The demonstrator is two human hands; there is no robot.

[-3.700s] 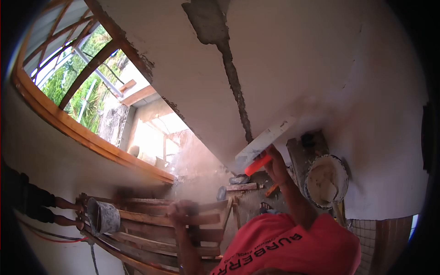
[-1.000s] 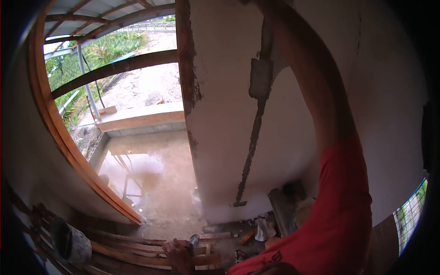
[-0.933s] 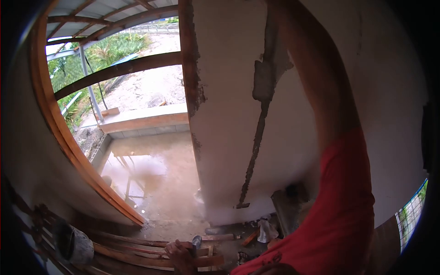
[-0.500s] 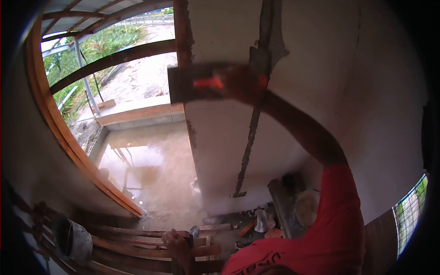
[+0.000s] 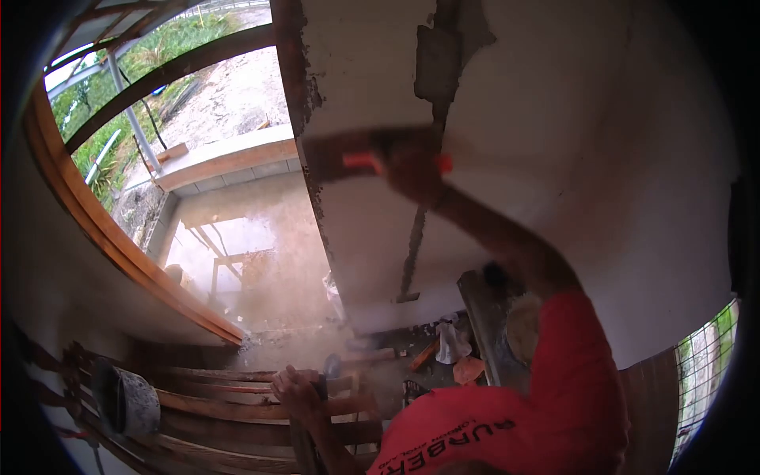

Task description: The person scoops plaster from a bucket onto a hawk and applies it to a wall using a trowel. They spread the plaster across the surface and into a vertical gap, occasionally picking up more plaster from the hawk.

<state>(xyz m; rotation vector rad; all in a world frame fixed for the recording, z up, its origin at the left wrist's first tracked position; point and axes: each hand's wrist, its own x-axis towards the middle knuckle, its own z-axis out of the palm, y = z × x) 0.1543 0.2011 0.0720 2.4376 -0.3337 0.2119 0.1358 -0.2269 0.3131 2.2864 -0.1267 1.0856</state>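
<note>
Head view: trowel (image 5: pixel 348 158) is held level at the crack (image 5: pixel 411 245) by the right hand (image 5: pixel 413 170); left hand (image 5: pixel 297 392) is clamped on planks (image 5: pixel 229 396) below.

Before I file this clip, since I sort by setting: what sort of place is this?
Probably a building site: a plastered wall with a rough groove, a trowel in the right hand, and wooden planks.

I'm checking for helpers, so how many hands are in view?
2. The left hand grips the wooden frame below; the right hand holds a trowel against the wall. Others may be hidden.
</note>
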